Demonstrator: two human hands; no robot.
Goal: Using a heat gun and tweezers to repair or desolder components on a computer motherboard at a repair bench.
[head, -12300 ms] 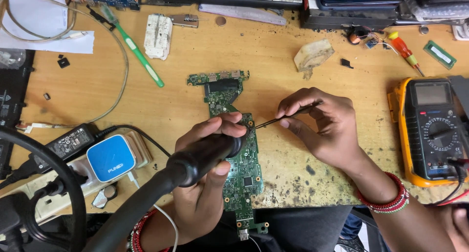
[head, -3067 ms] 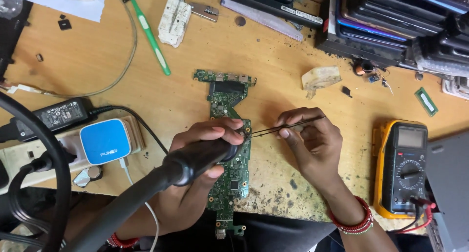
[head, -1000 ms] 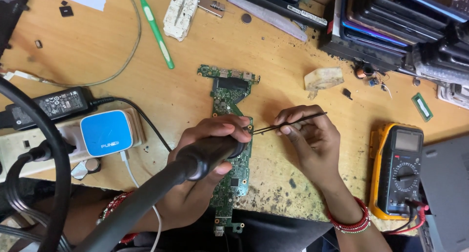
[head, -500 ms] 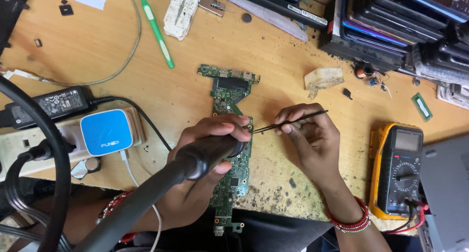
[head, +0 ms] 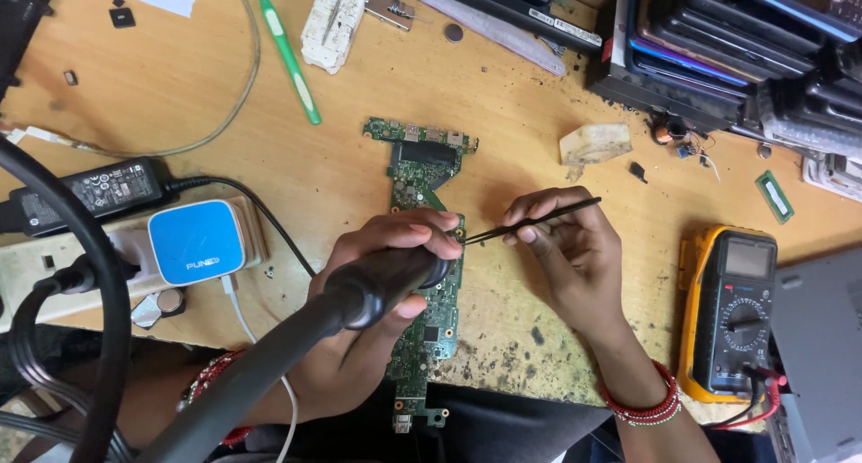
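1. Head view looks straight down on a worn wooden workbench (head: 377,185), scuffed and flecked with dark specks just below the right hand.
2. The left hand (head: 377,337) is closed around the thick black handle of a hot-air tool (head: 359,292), whose hose runs off toward the lower left corner.
3. The right hand (head: 575,256) pinches a pair of thin black tweezers (head: 530,222), their tips pointing left to the nozzle end of the tool.
4. Under both hands lies a long green circuit board (head: 422,167), reaching from above the knuckles down past the table edge toward the person's lap.
5. Nothing like a tray or box sits in reach; the nearest holder of things is a white power strip (head: 54,274) left of the left hand, with a blue and white charger (head: 196,243) and a black adapter (head: 94,192) beside it.
6. Right of the right hand rests a yellow multimeter (head: 732,315) with red and black leads.
7. Beyond the hands lie a green toothbrush (head: 285,54), a white block (head: 330,25), a small yellowish scrap (head: 597,144) and a stack of dark devices (head: 700,59) in the far right corner.
8. Red beaded bangles (head: 642,407) circle the right wrist.
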